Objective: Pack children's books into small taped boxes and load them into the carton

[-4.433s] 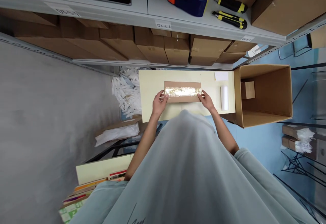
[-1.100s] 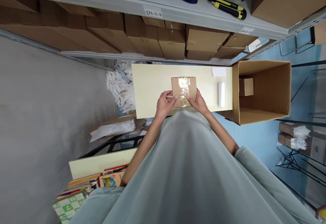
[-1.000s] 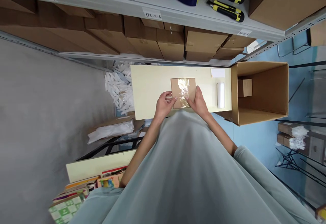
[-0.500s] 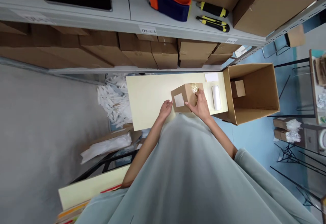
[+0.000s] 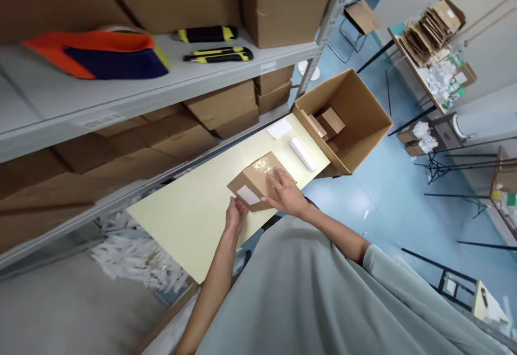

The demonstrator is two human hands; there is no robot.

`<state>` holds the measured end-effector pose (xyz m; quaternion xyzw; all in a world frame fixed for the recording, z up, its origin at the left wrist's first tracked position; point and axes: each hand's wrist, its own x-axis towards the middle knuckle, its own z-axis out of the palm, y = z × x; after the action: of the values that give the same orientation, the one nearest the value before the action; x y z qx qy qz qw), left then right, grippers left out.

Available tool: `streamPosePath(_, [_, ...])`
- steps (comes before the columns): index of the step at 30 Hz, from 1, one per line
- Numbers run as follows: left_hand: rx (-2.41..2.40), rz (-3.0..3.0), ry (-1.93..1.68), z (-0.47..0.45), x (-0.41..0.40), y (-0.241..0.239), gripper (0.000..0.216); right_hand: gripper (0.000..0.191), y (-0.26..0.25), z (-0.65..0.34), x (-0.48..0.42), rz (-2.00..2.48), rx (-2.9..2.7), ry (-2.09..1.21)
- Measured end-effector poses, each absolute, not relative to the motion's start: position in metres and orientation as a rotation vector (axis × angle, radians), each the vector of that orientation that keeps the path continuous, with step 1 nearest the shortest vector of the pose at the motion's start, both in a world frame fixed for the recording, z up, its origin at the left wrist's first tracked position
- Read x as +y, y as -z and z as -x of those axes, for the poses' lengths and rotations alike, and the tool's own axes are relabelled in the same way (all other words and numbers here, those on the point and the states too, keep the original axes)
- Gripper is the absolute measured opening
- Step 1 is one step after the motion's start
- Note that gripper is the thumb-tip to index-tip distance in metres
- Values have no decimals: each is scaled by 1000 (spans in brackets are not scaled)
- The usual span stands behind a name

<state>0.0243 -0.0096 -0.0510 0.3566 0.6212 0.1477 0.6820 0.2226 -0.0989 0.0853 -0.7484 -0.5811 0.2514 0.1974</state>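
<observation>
A small cardboard box (image 5: 260, 174) with clear tape across its top and a white label (image 5: 247, 195) on one side is at the worktable's near edge. My right hand (image 5: 287, 196) grips it from the right, fingers spread on the taped top and thumb by the label. At its lower left corner, my left hand (image 5: 235, 215) has its fingers curled against the edge, fingertips partly hidden. A white roll (image 5: 302, 153) and a white paper slip (image 5: 279, 129) lie on the cream worktable (image 5: 181, 209), right of the box.
A large open carton (image 5: 365, 123) with smaller boxes inside stands off the table's right end. Along the far side runs a metal shelf (image 5: 133, 99) with boxes, utility knives (image 5: 218, 54) and an orange and blue item (image 5: 109, 53). White scraps (image 5: 137, 260) are heaped at lower left.
The view has turned to the right and shows more of the large carton's inside. My left hand has come against the box's lower corner; my right hand stays on the box.
</observation>
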Motion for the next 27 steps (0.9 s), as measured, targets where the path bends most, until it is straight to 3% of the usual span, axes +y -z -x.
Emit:
streamPosePath(6, [1532, -815, -461, -44, 6, 28, 80, 93, -97, -272, -132, 1988, -1508, -731])
streamPosePath(14, [1493, -943, -547, -155, 3, -70, 94, 91, -139, -436, -160, 1648, -1535, -782])
streamPosePath(19, [1491, -1155, -594, -287, 13, -121, 48, 91, -143, -557, -191, 1623, -1221, -856])
streamPosePath(21, [1504, -1298, -526, -342, 21, -129, 37, 80, -135, -601, -199, 1657, -1013, -858])
streamPosePath(24, [1421, -1545, -380, -427, 29, -125, 39, 61, -112, -657, -206, 1754, -683, -746])
streamPosePath(27, [1223, -1717, -264, -509, 32, -100, 54, 59, -75, -702, -208, 1853, -360, -672])
